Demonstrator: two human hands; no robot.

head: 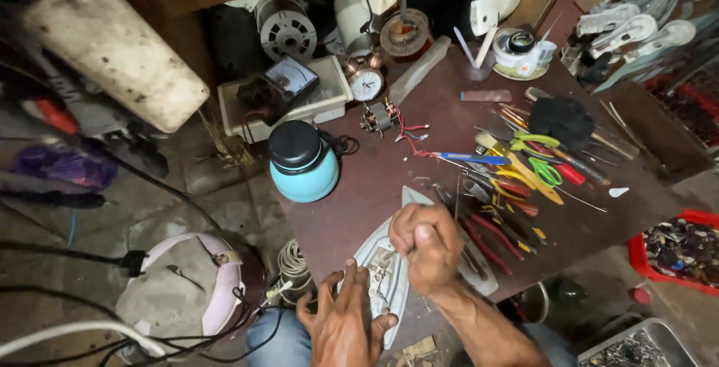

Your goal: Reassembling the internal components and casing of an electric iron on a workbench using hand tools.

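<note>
1. Pale-blue metal and plastic fill the near edge of the workbench [449,90], where a person's left hand [341,322] lies spread, fingers open, pressing on the rear of an opened clothes iron [389,262] that lies flat with its point aimed away.
2. Just above, the right hand [425,246] is clenched in a fist over the iron's exposed wiring; it seems to grip a thin tool, though the tool itself is hidden in the fist.
3. Beside the fist lies a heap of pliers and screwdrivers [502,210] with red and yellow handles, touching one another and close to the iron's right flank.
4. Further left stands a teal flask with a black lid [303,161], near the table's corner.
5. Behind it, an analogue meter [281,86] rests on a cream box, its leads trailing.
6. Judged from here, a slip of the clenched hand could gouge the terminals or jab the steadying fingers, since both hands work close together; a jolt could also nudge the crowded tools off the bench edge.
</note>
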